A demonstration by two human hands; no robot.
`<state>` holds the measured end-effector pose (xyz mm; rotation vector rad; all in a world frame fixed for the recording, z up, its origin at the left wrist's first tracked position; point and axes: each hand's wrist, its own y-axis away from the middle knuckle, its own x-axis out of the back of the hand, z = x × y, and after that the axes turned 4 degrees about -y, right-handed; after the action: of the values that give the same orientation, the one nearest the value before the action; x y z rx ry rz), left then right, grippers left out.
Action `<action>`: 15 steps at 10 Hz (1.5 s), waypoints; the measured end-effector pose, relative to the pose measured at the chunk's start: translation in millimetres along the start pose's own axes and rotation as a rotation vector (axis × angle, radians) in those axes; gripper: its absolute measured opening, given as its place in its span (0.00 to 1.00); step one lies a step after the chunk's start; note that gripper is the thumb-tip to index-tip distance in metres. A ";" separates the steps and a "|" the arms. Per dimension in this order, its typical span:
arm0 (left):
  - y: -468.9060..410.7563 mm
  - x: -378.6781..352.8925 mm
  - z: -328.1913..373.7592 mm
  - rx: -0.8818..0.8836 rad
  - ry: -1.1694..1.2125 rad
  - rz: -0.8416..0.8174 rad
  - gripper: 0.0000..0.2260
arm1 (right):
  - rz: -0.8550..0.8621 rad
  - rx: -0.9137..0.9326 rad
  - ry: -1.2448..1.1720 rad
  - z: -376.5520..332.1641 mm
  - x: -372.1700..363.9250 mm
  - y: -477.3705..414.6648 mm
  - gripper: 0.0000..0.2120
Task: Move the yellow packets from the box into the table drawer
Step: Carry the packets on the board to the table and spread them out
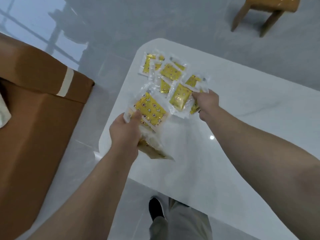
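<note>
Several yellow packets in clear wrappers (170,73) lie scattered near the far left corner of the white table (242,118). My left hand (125,131) grips a small stack of yellow packets (150,111) just above the table's left edge, thumb on top. My right hand (207,105) pinches the edge of another yellow packet (180,98) lying among the scattered ones. The brown cardboard box (38,108) stands on the floor to the left of the table. No drawer shows in this view.
A wooden stool (265,13) stands on the grey floor at the far right. My legs and a dark shoe (155,209) are at the table's near edge. The table's right half is bare white surface.
</note>
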<state>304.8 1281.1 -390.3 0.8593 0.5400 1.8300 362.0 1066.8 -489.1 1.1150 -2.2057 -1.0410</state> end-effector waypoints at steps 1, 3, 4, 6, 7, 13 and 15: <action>-23.6 -15.3 -4.6 0.027 0.005 -0.008 0.05 | -0.053 -0.002 -0.025 -5.6 -22.4 -44.1 0.10; -52.9 -40.9 -15.0 0.104 0.002 -0.097 0.05 | 0.041 0.133 0.359 8.3 -26.2 -118.2 0.11; -57.5 -55.4 -13.6 0.118 -0.010 -0.117 0.06 | 0.050 0.143 0.562 14.0 -16.2 -126.8 0.32; -57.8 -99.6 -1.6 0.170 0.007 -0.173 0.05 | -0.003 0.319 0.699 17.7 34.5 -111.5 0.42; -60.2 -133.5 2.9 0.238 0.065 -0.271 0.05 | 0.050 0.340 0.666 28.7 67.9 -95.8 0.27; -136.1 -247.1 -45.2 0.142 -0.237 0.008 0.23 | 0.025 -0.173 -0.071 43.8 85.6 -92.1 0.21; -121.9 -219.6 -48.7 0.194 -0.213 -0.017 0.16 | 0.076 -0.154 0.017 51.1 90.0 -73.2 0.18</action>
<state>394.7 1129.1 -575.5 1.1612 0.5926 1.6645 311.4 986.2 -572.8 0.9618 -2.0983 -1.1432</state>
